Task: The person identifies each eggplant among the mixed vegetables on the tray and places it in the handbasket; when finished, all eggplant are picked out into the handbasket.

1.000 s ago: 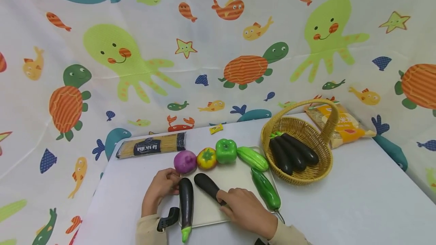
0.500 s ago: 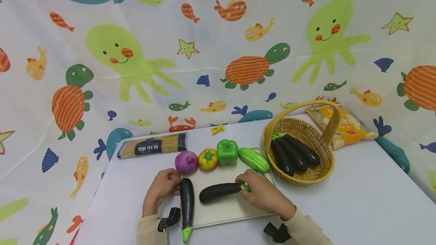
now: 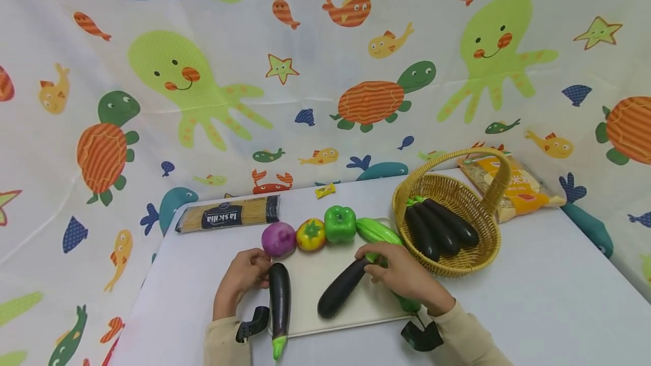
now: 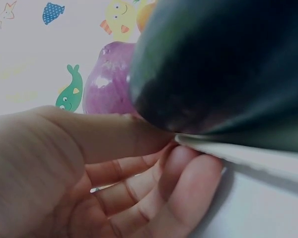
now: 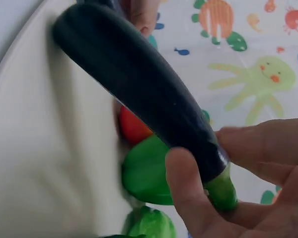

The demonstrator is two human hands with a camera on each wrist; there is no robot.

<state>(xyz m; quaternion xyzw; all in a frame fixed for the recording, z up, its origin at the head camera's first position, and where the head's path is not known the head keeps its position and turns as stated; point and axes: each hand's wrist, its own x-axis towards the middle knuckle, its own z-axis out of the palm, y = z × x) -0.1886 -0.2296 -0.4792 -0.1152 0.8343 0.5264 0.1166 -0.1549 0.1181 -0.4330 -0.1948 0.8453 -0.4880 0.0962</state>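
At the cream tray's left edge, my left hand (image 3: 243, 277) pinches the tray (image 3: 305, 292) between thumb and fingers; the left wrist view shows the rim there. One dark eggplant (image 3: 279, 298) lies along that edge, its green stem pointing toward me. My right hand (image 3: 404, 274) holds a second eggplant (image 3: 342, 291) by its stem end, thumb and fingers around it. This eggplant (image 5: 134, 79) slants over the tray, blunt end toward me and to the left. Beneath the right hand, a long green pepper (image 3: 407, 303) is partly hidden.
Along the tray's back sit a purple onion (image 3: 278, 239), a yellow-red fruit (image 3: 311, 235), a green bell pepper (image 3: 340, 225) and a ridged green vegetable (image 3: 377, 230). A wicker basket (image 3: 488, 242) holds several eggplants. Behind are spaghetti (image 3: 229, 213), a grain bag (image 3: 513, 185) and a small yellow packet (image 3: 325, 190).
My right hand has shifted right and back across the tray. The eggplant in it has swung round, its blunt end now nearer me. My left hand stays at the tray's edge.
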